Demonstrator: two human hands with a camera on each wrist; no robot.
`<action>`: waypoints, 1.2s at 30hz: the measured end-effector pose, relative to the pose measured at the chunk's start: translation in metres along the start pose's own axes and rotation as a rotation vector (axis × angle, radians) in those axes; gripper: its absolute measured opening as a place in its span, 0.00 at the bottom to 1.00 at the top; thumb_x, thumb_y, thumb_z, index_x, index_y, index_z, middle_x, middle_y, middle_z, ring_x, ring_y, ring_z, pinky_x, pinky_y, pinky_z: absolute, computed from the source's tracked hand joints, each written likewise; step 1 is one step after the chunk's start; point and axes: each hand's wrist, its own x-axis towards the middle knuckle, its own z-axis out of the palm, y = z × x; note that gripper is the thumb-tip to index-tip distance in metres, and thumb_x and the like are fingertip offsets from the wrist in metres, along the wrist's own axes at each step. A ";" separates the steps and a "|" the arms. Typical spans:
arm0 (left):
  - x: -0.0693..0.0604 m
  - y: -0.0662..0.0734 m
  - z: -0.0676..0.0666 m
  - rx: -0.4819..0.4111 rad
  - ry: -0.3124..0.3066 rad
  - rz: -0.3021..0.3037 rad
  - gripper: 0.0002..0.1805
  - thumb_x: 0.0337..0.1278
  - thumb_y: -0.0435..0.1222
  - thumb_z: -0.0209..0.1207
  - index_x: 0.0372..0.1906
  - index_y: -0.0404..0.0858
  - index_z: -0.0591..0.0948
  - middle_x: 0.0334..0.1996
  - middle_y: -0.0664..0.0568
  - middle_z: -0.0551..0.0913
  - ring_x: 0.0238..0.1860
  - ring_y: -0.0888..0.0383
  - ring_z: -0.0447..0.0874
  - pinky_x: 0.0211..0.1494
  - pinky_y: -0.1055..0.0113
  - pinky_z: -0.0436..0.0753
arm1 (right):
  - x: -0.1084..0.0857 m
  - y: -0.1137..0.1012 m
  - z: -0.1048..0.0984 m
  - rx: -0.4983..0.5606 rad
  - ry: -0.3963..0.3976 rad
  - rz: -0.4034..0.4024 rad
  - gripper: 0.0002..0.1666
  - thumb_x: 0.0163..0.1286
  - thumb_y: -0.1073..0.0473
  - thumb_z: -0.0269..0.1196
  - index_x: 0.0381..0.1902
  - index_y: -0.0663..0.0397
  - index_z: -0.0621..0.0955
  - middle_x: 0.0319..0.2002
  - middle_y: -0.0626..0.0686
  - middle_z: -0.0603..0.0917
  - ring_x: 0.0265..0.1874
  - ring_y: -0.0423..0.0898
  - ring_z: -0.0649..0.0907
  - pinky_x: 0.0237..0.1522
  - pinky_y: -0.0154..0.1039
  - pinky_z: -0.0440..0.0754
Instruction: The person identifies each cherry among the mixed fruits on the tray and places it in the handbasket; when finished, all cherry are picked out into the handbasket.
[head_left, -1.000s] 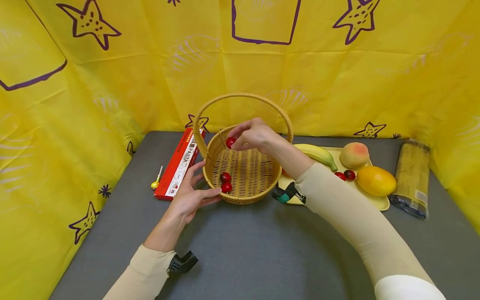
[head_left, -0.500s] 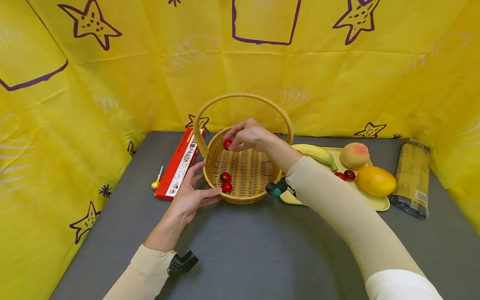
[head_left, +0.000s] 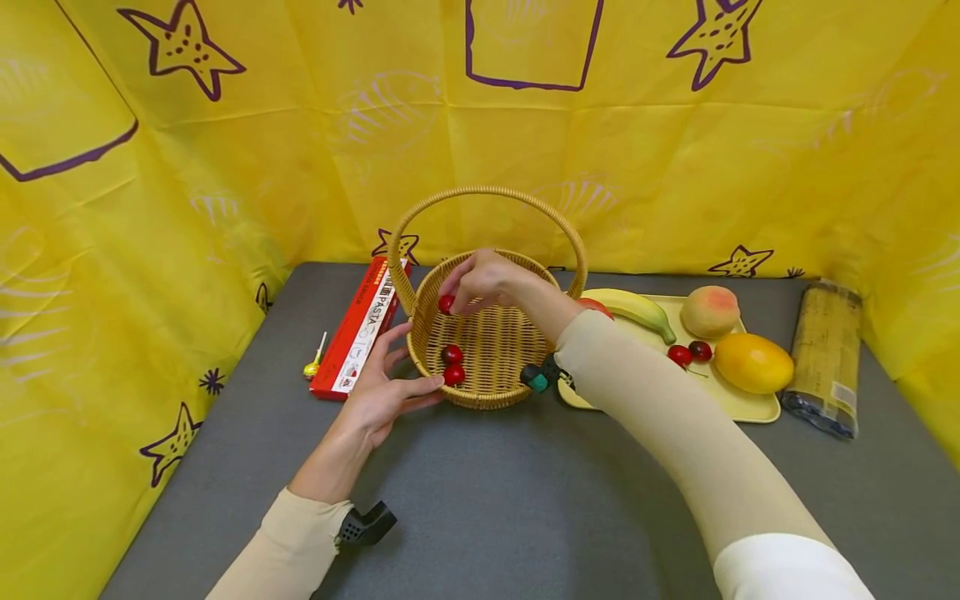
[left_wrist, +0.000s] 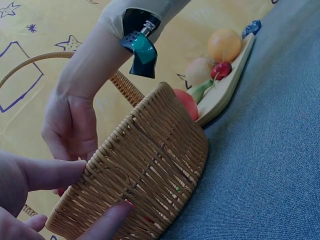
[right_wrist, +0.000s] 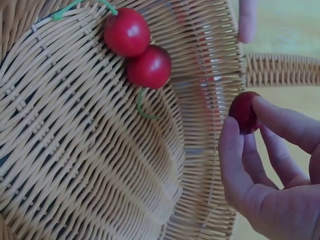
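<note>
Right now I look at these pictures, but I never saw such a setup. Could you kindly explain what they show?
No robot here: a person works bare-handed. The widest picture comes from a camera on the head; the others, from a wrist camera on each arm. On the grey table stands a wicker basket with two red cherries inside. Left of it lie a red pasta box and a lollipop; right of it, a tray with a banana, a peach and more fruit, then a wrapped package. The left hand touches the basket's side, and the right hand pinches another cherry above the basket's floor.
</note>
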 end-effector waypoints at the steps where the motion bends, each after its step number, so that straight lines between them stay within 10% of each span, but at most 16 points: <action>1: 0.000 0.000 0.000 0.000 0.000 0.000 0.53 0.59 0.19 0.66 0.82 0.55 0.55 0.78 0.41 0.55 0.58 0.37 0.84 0.52 0.48 0.90 | 0.001 0.001 0.000 -0.009 -0.011 0.002 0.18 0.59 0.82 0.68 0.47 0.68 0.87 0.36 0.58 0.86 0.36 0.51 0.85 0.65 0.58 0.83; 36: 0.001 -0.001 0.000 -0.018 -0.002 0.004 0.54 0.58 0.18 0.66 0.82 0.53 0.54 0.76 0.41 0.56 0.53 0.39 0.86 0.51 0.48 0.91 | 0.023 0.011 0.014 -0.237 -0.200 0.128 0.19 0.62 0.80 0.67 0.52 0.70 0.85 0.42 0.60 0.85 0.41 0.52 0.86 0.59 0.54 0.87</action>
